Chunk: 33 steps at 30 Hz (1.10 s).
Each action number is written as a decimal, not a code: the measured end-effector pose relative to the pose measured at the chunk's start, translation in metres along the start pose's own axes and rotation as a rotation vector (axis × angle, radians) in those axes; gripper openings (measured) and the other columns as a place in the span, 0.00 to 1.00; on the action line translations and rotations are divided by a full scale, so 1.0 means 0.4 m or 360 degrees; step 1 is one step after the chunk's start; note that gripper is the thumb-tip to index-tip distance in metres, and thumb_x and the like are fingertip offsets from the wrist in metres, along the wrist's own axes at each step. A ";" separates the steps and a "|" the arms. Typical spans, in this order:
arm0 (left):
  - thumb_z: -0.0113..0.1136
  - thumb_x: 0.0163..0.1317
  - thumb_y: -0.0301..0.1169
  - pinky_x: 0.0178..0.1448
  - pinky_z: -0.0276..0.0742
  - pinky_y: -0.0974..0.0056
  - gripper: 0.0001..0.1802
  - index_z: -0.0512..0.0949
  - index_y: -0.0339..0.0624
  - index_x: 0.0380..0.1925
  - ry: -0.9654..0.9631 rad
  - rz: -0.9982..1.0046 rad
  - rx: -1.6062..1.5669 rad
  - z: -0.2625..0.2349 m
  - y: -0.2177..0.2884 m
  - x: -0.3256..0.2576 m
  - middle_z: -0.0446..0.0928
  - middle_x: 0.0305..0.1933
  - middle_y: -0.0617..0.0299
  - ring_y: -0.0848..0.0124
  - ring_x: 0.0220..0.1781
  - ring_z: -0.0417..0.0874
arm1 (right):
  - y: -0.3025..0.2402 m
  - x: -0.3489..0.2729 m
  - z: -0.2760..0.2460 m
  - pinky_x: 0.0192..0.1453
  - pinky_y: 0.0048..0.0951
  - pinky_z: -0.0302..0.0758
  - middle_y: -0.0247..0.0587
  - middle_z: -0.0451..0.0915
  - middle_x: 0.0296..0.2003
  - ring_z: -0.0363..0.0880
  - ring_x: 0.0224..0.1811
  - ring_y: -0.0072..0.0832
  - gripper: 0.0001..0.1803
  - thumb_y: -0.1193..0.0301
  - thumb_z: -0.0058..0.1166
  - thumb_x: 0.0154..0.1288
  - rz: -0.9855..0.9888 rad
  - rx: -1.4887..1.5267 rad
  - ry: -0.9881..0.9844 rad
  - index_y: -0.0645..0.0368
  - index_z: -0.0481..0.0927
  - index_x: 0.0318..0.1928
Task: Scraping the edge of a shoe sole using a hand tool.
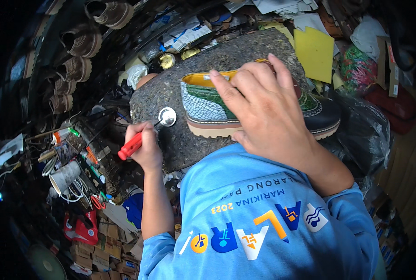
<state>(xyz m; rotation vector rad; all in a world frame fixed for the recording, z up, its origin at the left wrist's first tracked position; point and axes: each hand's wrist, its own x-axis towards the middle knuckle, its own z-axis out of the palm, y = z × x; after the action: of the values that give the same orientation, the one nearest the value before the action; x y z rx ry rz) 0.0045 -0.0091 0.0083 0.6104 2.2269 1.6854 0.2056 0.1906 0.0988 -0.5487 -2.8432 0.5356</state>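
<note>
My left hand [146, 145] is closed round a red-handled tool [131, 146] with a thin dark shaft. Its tip reaches a small round shiny metal dish [167, 116]; I cannot make out what the dish holds. Across the shoe [208, 105] lies my right hand [266, 100], its fingers over the upper and its thumb by the sole, gripping it. Green, grey crackle-patterned and black parts make up the shoe, with a yellow lining, pale stitching and a ridged tan sole. It rests upright on a rough grey stone slab [166, 158], toe to the right.
Several brown shoes [82, 43] line the far left. A white mug [65, 177] with cables stands at left among clutter. Beyond the slab lie a yellow sheet [313, 54] and papers. Clear plastic bags [364, 133] and a red bag [390, 109] sit at right.
</note>
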 end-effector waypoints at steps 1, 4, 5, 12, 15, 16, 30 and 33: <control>0.59 0.58 0.22 0.34 0.70 0.71 0.03 0.76 0.35 0.27 -0.0021 0.0031 0.0068 -0.003 -0.009 -0.001 0.77 0.26 0.62 0.78 0.26 0.74 | -0.001 0.000 -0.001 0.70 0.55 0.56 0.40 0.71 0.44 0.69 0.57 0.37 0.50 0.67 0.74 0.35 0.0011 -0.0014 -0.0003 0.61 0.69 0.65; 0.60 0.58 0.23 0.34 0.71 0.70 0.04 0.78 0.33 0.27 -0.0004 0.0188 0.0227 0.011 -0.036 -0.004 0.78 0.25 0.61 0.76 0.26 0.75 | 0.004 0.000 0.004 0.70 0.55 0.56 0.40 0.71 0.44 0.69 0.57 0.38 0.51 0.67 0.75 0.34 0.0018 -0.0009 0.0008 0.60 0.70 0.65; 0.61 0.58 0.25 0.33 0.71 0.69 0.05 0.78 0.32 0.27 0.0022 0.0239 0.0305 0.011 -0.043 -0.002 0.78 0.24 0.60 0.75 0.25 0.76 | 0.005 0.002 0.006 0.70 0.55 0.56 0.40 0.71 0.45 0.69 0.57 0.38 0.51 0.67 0.75 0.34 0.0016 -0.0007 0.0007 0.60 0.70 0.65; 0.61 0.58 0.25 0.34 0.72 0.68 0.05 0.78 0.33 0.29 0.0042 0.0262 0.0327 0.022 -0.058 0.006 0.78 0.25 0.59 0.74 0.25 0.76 | 0.004 -0.001 0.005 0.70 0.54 0.55 0.40 0.71 0.45 0.69 0.58 0.38 0.51 0.66 0.76 0.33 0.0031 0.0012 0.0010 0.60 0.70 0.65; 0.60 0.58 0.25 0.32 0.72 0.68 0.04 0.77 0.35 0.30 0.0041 0.0014 -0.0088 0.028 -0.024 -0.002 0.77 0.25 0.59 0.75 0.25 0.75 | 0.003 -0.002 0.010 0.70 0.54 0.55 0.40 0.71 0.44 0.69 0.57 0.38 0.51 0.66 0.76 0.34 0.0016 -0.0026 0.0045 0.59 0.70 0.65; 0.56 0.58 0.23 0.30 0.71 0.68 0.02 0.73 0.37 0.29 0.0048 0.0010 -0.0231 0.037 0.000 0.000 0.73 0.24 0.59 0.76 0.23 0.71 | 0.005 -0.001 0.011 0.70 0.54 0.55 0.40 0.71 0.44 0.69 0.57 0.38 0.51 0.66 0.76 0.34 0.0031 -0.0035 0.0039 0.59 0.70 0.65; 0.54 0.53 0.24 0.25 0.67 0.69 0.06 0.68 0.36 0.22 -0.0495 -0.0259 -0.0816 0.167 0.211 -0.039 0.71 0.24 0.56 0.74 0.20 0.67 | 0.005 0.002 0.014 0.68 0.54 0.57 0.40 0.72 0.43 0.70 0.56 0.38 0.44 0.68 0.72 0.38 0.0037 0.0003 0.0078 0.60 0.73 0.62; 0.55 0.53 0.25 0.25 0.68 0.72 0.06 0.70 0.35 0.23 -0.0509 -0.0180 -0.0693 0.171 0.211 -0.042 0.74 0.26 0.54 0.74 0.21 0.69 | 0.017 0.004 0.036 0.63 0.57 0.62 0.39 0.76 0.37 0.71 0.47 0.35 0.25 0.71 0.54 0.54 -0.0039 -0.0042 0.0305 0.64 0.80 0.54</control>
<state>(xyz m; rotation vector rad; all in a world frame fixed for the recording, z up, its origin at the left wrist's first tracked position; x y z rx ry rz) 0.0645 0.0593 0.0698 0.5797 1.5813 1.7898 0.2027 0.1928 0.0832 -0.5383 -2.6753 0.4175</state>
